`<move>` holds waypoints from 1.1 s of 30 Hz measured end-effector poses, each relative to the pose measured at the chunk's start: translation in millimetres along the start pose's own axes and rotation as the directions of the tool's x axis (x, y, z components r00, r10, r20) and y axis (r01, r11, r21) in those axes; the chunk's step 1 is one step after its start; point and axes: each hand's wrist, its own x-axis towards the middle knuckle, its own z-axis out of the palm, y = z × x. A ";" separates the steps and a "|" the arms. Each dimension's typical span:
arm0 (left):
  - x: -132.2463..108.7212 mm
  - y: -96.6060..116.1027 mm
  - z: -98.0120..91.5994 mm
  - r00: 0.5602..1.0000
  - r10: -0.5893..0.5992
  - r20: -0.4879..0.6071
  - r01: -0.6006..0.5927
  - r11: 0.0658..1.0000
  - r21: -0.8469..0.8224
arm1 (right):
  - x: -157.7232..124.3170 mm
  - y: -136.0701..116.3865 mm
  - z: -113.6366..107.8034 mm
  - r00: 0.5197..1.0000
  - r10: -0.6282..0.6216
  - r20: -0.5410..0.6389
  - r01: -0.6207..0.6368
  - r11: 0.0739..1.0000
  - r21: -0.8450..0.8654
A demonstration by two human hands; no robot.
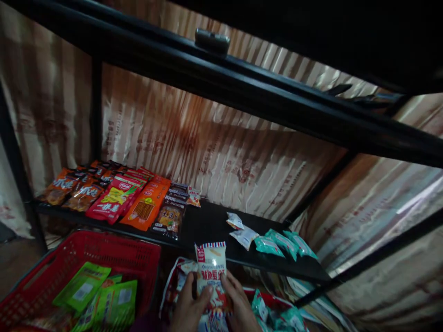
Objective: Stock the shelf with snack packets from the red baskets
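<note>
Between my two hands I hold a white snack bag (213, 272) with red print and striped ends, upright in front of the black shelf (204, 221). The fingers of my left hand (190, 302) close on its left edge, thumb across the front. My right hand (238, 302) grips the right edge. Just below, more white snack bags (212, 323) lie in a container, partly hidden by my hands. On the shelf beyond are two small white packets (244, 236), several teal packets (285, 243) and, to the left, a dark see-through snack pack (169, 216).
A red plastic basket (83, 237) with green packets (83, 286) stands at lower left. Teal packets (263, 309) fill another container at lower right. Orange bags (145, 205) and pink bags (116, 198) line the shelf's left. A black upper beam (214, 60) crosses above, holding a phone-like object (212, 41).
</note>
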 end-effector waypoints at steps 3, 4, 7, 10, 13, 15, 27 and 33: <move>-0.4 11.4 -5.0 1.000 -0.014 -0.002 0.014 1.000 0.000 | 4.8 5.0 6.1 0.999 0.033 0.025 -0.034 0.998 0.056; -2.4 14.8 -8.4 1.000 -0.019 0.000 0.019 1.000 0.003 | 5.5 6.3 9.2 0.998 0.040 0.039 -0.042 0.997 0.068; -12.2 22.8 -23.2 1.000 -0.006 -0.008 0.006 1.000 0.011 | 6.0 9.3 23.0 0.993 0.052 0.107 -0.060 0.996 0.069; -23.3 27.7 -38.7 0.998 0.064 -0.029 -0.064 0.998 0.020 | 4.4 12.3 40.8 0.969 0.028 0.245 -0.037 0.999 0.033; -33.4 32.2 -41.7 0.984 0.125 -0.129 -0.123 0.992 0.019 | 1.2 15.0 51.1 0.943 -0.019 0.332 0.002 0.999 0.052; -40.0 37.3 -33.7 0.976 0.135 -0.172 -0.139 0.990 -0.011 | -1.6 14.6 49.1 0.942 -0.049 0.332 0.025 0.997 0.075; -22.0 32.6 55.9 0.978 0.202 0.051 -0.208 0.966 0.152 | -9.9 -20.1 -37.3 0.952 -0.253 0.173 0.237 0.966 0.105; 25.8 16.8 86.8 0.963 0.234 0.131 -0.256 0.947 0.196 | 34.2 -29.4 -74.4 0.947 -0.266 0.179 0.257 0.964 0.069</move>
